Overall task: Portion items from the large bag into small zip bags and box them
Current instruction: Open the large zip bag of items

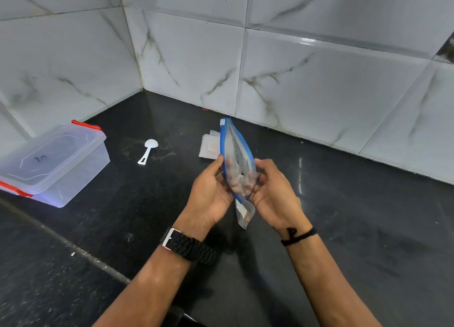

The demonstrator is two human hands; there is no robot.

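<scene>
1. Two hands grip the large bag [237, 159] above the counter [344, 216]: left hand [211, 191] pinches its left side, right hand [272, 189] its right, blue zip mouth spread between them.
2. Small zip bags [208, 146] lie just behind; spoon [148, 151] and lidded box [52, 164] sit well left, near the tiled wall.
3. Brownish contents are blurred.

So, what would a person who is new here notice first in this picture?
First, the blue-edged zip bag in the centre, holding brownish pieces, with the left hand and right hand gripping its sides above the black counter. Next, the lidded clear box with red clips at the left, and the white spoon beside it.
</scene>
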